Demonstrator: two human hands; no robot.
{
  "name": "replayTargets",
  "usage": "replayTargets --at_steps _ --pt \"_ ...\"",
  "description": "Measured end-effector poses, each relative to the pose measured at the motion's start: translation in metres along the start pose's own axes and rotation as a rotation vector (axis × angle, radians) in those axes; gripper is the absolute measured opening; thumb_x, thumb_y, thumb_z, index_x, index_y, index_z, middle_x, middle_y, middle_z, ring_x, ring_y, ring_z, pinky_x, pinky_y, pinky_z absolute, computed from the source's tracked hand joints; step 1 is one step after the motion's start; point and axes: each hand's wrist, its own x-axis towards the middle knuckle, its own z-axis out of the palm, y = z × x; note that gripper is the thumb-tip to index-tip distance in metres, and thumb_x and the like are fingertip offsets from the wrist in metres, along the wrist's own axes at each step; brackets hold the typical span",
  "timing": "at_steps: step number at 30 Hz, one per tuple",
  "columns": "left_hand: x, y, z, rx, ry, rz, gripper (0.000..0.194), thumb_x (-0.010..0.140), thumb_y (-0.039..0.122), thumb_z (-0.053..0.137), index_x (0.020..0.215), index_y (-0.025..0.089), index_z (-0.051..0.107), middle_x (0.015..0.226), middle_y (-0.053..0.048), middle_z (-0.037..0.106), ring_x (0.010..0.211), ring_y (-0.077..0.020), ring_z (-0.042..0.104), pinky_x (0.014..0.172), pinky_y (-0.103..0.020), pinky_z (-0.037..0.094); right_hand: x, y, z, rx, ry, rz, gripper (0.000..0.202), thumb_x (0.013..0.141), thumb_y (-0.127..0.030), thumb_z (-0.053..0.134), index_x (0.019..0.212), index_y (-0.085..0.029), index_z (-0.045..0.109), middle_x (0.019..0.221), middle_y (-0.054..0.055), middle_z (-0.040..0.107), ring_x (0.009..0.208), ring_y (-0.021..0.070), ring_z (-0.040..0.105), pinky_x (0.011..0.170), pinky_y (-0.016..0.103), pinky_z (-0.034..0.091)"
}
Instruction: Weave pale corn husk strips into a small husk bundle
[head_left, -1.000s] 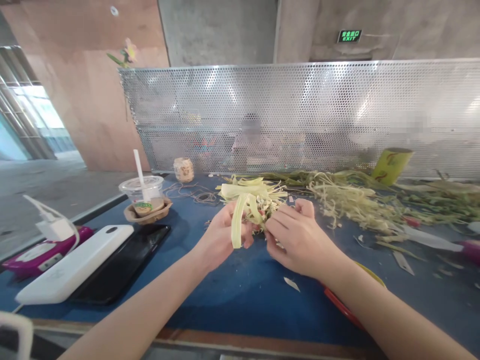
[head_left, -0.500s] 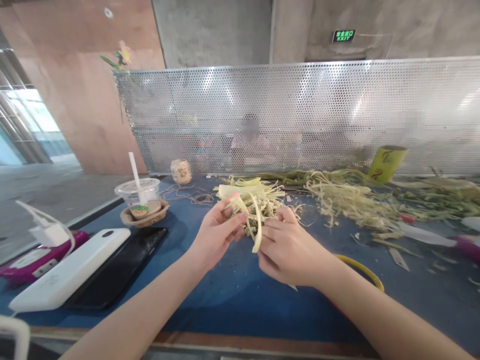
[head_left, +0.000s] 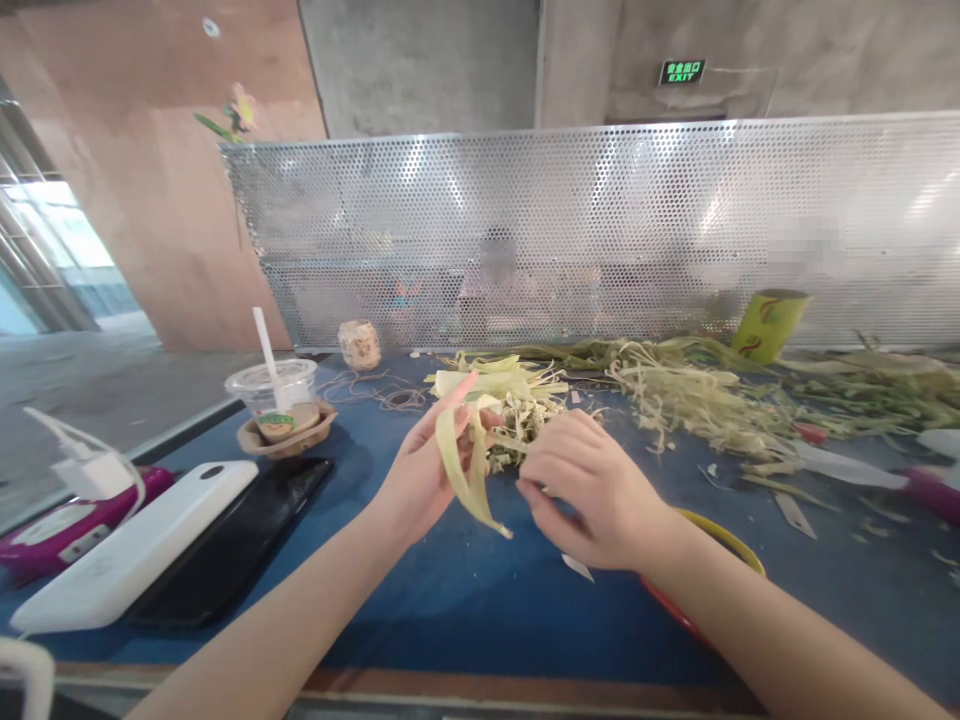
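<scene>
My left hand [head_left: 421,462] is closed on a pale yellow-green husk strip [head_left: 459,462], pinched near the thumb. The strip bends over the fingers and its tapered end hangs down toward the tabletop. To the right, my right hand [head_left: 592,480] is curled, knuckles up, apart from the strip's hanging end; what its fingers hold, if anything, is hidden. Just beyond both hands lie a pile of pale flat husks [head_left: 501,380] and a clump of greenish knotted or plaited pieces [head_left: 517,432], partly covered by the hands.
Shredded fibres [head_left: 675,395] spread over the blue table [head_left: 450,610] at right, near a yellow-green can [head_left: 771,325] and a purple-handled knife [head_left: 847,465]. A red-yellow ring-shaped rim [head_left: 724,535] lies under my right forearm. At left are a drink cup [head_left: 274,400], a black phone [head_left: 232,545] and a white power bank [head_left: 135,545].
My right hand has drawn away from the strip and curled. In my left hand the strip has swung left, now looped over the fingers with its tip lower.
</scene>
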Motion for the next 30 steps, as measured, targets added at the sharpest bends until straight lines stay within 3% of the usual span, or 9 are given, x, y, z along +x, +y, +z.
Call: replayTargets --at_steps 3,10,13,16,18,21,24,27,30 --pt "-0.001 -0.002 0.001 -0.025 -0.070 -0.044 0.052 0.083 0.027 0.055 0.132 0.022 0.042 0.085 -0.005 0.064 0.060 -0.0089 0.054 0.052 -0.021 0.043 0.000 -0.001 0.003 0.082 0.077 0.291 0.005 0.081 -0.018 0.051 0.082 -0.014 0.053 0.080 0.007 0.058 0.079 0.0167 0.050 0.074 0.030 0.041" --pt "-0.005 -0.010 0.003 0.173 -0.068 0.007 0.064 0.083 0.031 0.055 0.140 0.030 0.025 0.054 0.006 0.042 0.048 -0.0066 0.035 0.046 -0.020 0.034 -0.002 0.004 0.014 0.398 -0.160 0.705 0.012 0.077 -0.024 0.057 0.069 -0.019 0.049 0.064 -0.004 0.054 0.056 0.0089 0.048 0.054 0.020 0.039" --pt "-0.004 -0.010 0.001 0.216 -0.053 0.036 0.068 0.082 0.033 0.056 0.141 0.029 0.022 0.055 0.006 0.044 0.047 -0.0068 0.036 0.047 -0.021 0.037 -0.002 0.005 0.013 0.388 -0.192 0.747 0.010 0.076 -0.023 0.057 0.070 -0.020 0.050 0.060 -0.004 0.053 0.053 0.0082 0.045 0.050 0.020 0.036" --pt "-0.001 -0.008 -0.002 0.233 0.002 0.086 0.072 0.081 0.032 0.057 0.142 0.028 0.019 0.063 0.003 0.055 0.056 -0.0102 0.048 0.049 -0.021 0.040 -0.002 0.007 0.007 0.348 -0.191 0.754 0.009 0.078 -0.021 0.054 0.069 -0.020 0.052 0.059 -0.004 0.055 0.052 0.0080 0.044 0.049 0.020 0.035" --pt "0.001 -0.007 -0.003 0.233 0.022 0.139 0.074 0.081 0.030 0.057 0.142 0.029 0.014 0.080 -0.003 0.064 0.063 -0.0123 0.053 0.048 -0.021 0.040 -0.002 0.008 0.002 0.338 -0.181 0.761 0.012 0.078 -0.020 0.052 0.067 -0.020 0.051 0.055 -0.005 0.053 0.049 0.0076 0.043 0.048 0.019 0.035" --pt "0.002 -0.007 -0.003 0.214 -0.008 0.186 0.076 0.083 0.028 0.054 0.143 0.029 0.007 0.110 -0.011 0.062 0.064 -0.0132 0.056 0.044 -0.022 0.040 0.000 0.010 -0.001 0.377 -0.170 0.791 0.012 0.079 -0.017 0.049 0.067 -0.019 0.050 0.053 -0.005 0.053 0.048 0.0079 0.047 0.049 0.020 0.038" --pt "0.000 -0.008 -0.001 0.200 -0.043 0.168 0.075 0.085 0.027 0.052 0.143 0.028 0.005 0.112 -0.012 0.063 0.059 -0.0125 0.055 0.042 -0.022 0.040 0.000 0.010 0.002 0.526 -0.180 0.820 0.006 0.079 -0.022 0.053 0.084 -0.019 0.056 0.069 0.000 0.062 0.061 0.0111 0.057 0.057 0.023 0.046" --pt "-0.004 -0.008 0.004 0.215 -0.087 0.094 0.075 0.084 0.027 0.053 0.143 0.029 0.007 0.109 -0.010 0.065 0.050 -0.0087 0.051 0.041 -0.022 0.041 0.001 0.009 0.008 0.736 -0.208 0.789 0.029 0.078 -0.029 0.058 0.105 -0.019 0.054 0.087 0.004 0.065 0.072 0.0141 0.062 0.063 0.027 0.050" --pt "-0.008 -0.006 0.008 0.261 -0.094 0.024 0.080 0.081 0.028 0.057 0.142 0.036 0.007 0.122 -0.010 0.058 0.045 -0.0067 0.052 0.037 -0.020 0.040 0.002 0.005 0.012 0.801 -0.186 0.768 0.015 0.076 -0.029 0.061 0.086 -0.017 0.060 0.076 0.002 0.065 0.065 0.0136 0.061 0.062 0.028 0.050"
